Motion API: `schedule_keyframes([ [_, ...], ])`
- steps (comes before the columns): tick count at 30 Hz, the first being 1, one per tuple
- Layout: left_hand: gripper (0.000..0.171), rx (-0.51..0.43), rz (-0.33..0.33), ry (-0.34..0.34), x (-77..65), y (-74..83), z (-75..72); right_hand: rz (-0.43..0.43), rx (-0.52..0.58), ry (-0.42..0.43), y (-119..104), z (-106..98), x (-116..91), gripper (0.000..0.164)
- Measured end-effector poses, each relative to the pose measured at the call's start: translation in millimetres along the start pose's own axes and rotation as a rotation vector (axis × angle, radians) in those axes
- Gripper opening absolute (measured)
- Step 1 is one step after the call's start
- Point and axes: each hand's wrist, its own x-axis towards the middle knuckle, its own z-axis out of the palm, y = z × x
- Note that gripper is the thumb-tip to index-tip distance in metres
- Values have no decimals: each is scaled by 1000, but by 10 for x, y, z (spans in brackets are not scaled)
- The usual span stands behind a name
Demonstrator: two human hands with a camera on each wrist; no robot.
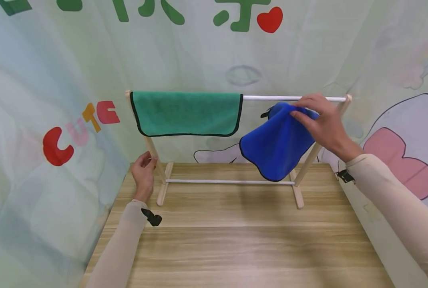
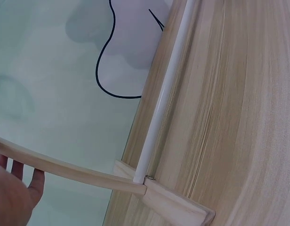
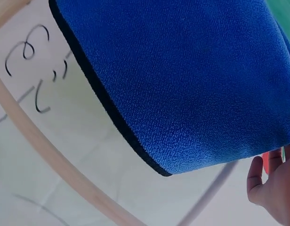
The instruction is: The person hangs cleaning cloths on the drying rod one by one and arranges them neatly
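A blue cloth [image 1: 278, 140] with black edging hangs from my right hand [image 1: 322, 124], which pinches it along the top just in front of the rack's white top bar [image 1: 271, 98]. In the right wrist view the cloth [image 3: 182, 84] spreads wide, with the right hand [image 3: 277, 188] at its lower right edge. My left hand [image 1: 143, 174] holds the left wooden post [image 1: 152, 150] of the small rack. The left wrist view shows the left hand's fingers [image 2: 36, 183] against that post [image 2: 79, 172]. A green cloth [image 1: 186, 114] with black edging is draped over the bar's left half.
The rack stands at the back of a wood-grain table [image 1: 235, 244] on wooden feet [image 1: 296, 192], with a white lower bar [image 1: 228, 182] between its sides. Printed fabric walls [image 1: 37, 208] enclose the table at the back, left and right.
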Motion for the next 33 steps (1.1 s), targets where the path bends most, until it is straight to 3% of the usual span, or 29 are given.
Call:
schedule_keyframes([
  [4, 42, -6, -13, 3, 16, -9, -3, -16, -27, 20, 5, -55, 145, 23],
  [17, 40, -15, 35, 16, 9, -18, -1, -13, -121, 88, 95, -114, 522, 16],
  [25, 41, -4, 16, 17, 3, 8, 16, -48, -195, 122, 115, -224, 819, 16],
  [33, 39, -4, 20, 18, -11, 40, -75, 54, -259, 152, 74, -228, 1144, 23],
])
